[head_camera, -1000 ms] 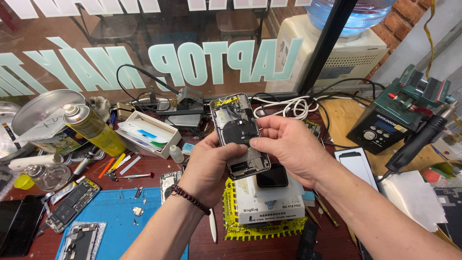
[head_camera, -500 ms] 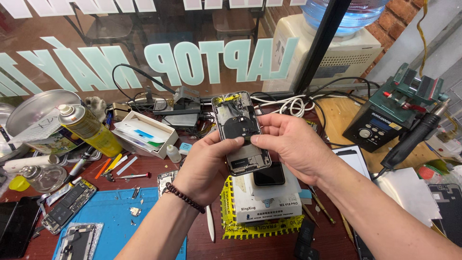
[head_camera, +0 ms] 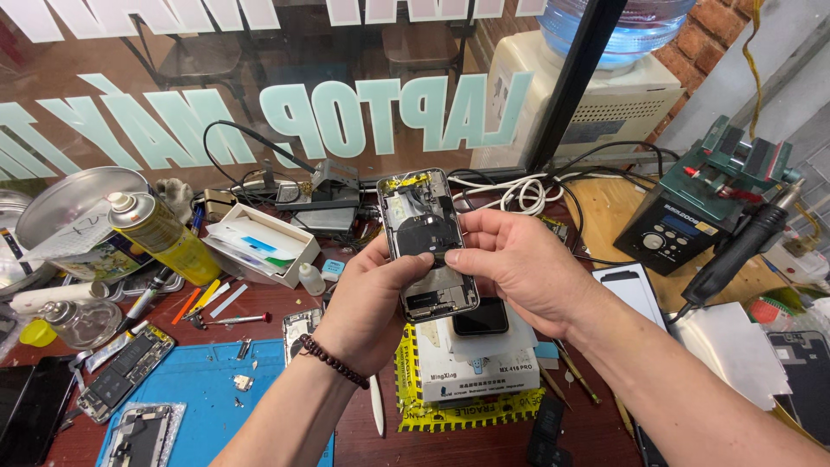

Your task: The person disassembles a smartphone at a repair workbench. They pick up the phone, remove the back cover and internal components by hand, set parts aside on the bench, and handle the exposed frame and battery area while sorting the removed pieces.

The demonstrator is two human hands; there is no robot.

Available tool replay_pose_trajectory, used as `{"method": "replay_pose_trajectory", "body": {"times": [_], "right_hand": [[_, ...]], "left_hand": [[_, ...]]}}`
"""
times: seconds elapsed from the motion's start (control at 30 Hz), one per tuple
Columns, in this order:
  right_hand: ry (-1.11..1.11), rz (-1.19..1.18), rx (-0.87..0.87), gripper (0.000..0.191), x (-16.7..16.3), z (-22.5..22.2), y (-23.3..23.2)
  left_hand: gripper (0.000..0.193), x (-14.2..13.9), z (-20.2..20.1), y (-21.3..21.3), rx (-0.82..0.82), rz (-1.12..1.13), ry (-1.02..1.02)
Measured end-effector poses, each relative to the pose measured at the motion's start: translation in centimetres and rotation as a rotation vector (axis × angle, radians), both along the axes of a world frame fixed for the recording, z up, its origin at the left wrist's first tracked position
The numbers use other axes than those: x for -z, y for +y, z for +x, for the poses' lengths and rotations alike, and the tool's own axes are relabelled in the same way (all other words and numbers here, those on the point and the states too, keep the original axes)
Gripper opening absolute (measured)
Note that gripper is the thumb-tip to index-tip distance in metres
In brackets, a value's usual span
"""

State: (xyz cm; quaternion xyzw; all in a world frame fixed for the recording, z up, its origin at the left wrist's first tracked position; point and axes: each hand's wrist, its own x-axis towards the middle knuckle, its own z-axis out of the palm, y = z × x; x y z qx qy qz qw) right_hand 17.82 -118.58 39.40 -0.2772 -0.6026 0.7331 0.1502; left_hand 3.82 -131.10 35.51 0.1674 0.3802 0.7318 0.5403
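Both hands are on an opened phone (head_camera: 428, 246), back cover off so the insides show, held up mid-frame above the cluttered surface (head_camera: 259, 307). Left hand (head_camera: 367, 307) is curled around its lower left edge with the thumb on the innards; right hand (head_camera: 519, 264) pinches the right edge. A yellow spray can (head_camera: 160, 233) sits at the left, a blue mat (head_camera: 203, 389) at lower left, and a soldering station (head_camera: 692, 216) on the right.
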Motion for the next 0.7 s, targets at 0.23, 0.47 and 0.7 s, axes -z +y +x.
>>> {"method": "replay_pose_trajectory", "body": {"times": [0.23,0.47,0.7], "right_hand": [[0.002,0.006,0.005,0.036,-0.3,0.1,0.0],[0.040,-0.001,-0.038,0.038,0.0,0.2,0.1],[-0.030,0.199,0.214,0.022,-0.8,-0.9,1.9]], "left_hand": [[0.022,-0.3,0.1,0.1,0.010,0.016,-0.002],[0.021,-0.1,0.1,-0.1,0.012,-0.017,0.022],[0.021,0.5,0.2,-0.1,0.026,-0.036,0.111]]}}
